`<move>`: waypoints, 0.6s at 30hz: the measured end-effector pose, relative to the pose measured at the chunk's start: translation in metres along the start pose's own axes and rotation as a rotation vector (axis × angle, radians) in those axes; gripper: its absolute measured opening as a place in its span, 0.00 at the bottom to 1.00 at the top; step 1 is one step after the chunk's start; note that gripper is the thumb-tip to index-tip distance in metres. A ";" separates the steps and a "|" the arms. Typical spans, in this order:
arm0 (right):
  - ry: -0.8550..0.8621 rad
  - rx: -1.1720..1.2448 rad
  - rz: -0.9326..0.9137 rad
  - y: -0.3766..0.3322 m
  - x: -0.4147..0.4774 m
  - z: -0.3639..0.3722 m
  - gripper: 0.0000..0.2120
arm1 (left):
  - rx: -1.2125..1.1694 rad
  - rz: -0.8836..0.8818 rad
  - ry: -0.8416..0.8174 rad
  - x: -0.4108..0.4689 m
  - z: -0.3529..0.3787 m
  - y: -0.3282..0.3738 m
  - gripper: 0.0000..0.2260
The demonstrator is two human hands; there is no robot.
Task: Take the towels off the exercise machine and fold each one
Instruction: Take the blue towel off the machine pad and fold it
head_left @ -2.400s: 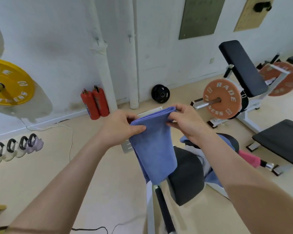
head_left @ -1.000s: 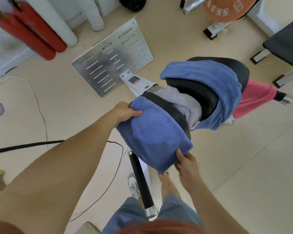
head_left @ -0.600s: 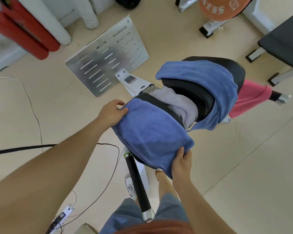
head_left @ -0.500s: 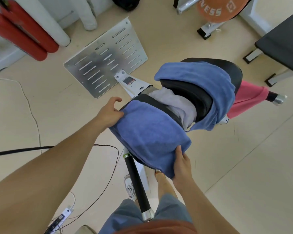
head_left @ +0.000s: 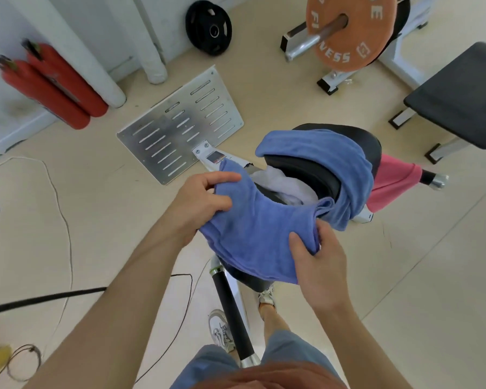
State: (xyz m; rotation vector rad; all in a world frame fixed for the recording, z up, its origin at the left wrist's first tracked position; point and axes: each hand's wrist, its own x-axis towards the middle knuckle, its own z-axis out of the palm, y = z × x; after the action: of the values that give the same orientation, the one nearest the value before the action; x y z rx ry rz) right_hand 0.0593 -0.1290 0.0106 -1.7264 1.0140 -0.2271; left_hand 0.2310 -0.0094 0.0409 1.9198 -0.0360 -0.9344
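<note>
Slippage is the risk: the near blue towel (head_left: 253,228) sags over the machine's near pad (head_left: 253,280), and an uneven pull could spoil the fold or drop it to the floor. The left hand (head_left: 199,203) pinches its far-left edge in a closed grip; the right hand (head_left: 317,259) clutches the right corner.

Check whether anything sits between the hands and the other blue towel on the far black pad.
Only the near blue towel, which the left hand and right hand grip over the near pad. The far blue towel lies uncovered beyond it.
</note>
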 end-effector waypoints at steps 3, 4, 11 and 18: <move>-0.176 -0.048 -0.154 -0.043 0.003 0.003 0.02 | -0.070 0.099 0.018 -0.037 0.033 0.017 0.22; -0.226 -0.044 -0.187 -0.055 0.002 0.003 0.04 | -0.128 0.118 -0.010 -0.047 0.039 0.020 0.21; -0.440 0.099 -0.144 -0.103 0.009 -0.030 0.11 | -0.286 0.206 -0.151 -0.077 0.014 0.038 0.25; -0.555 0.039 -0.133 -0.126 0.015 -0.043 0.12 | 0.357 0.662 0.324 -0.084 -0.004 0.039 0.10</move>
State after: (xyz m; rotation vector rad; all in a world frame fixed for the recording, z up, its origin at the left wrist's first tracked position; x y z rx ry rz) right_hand 0.1077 -0.1611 0.1313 -1.6870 0.4855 0.1455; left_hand 0.1879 0.0052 0.1213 2.1489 -0.6425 -0.1740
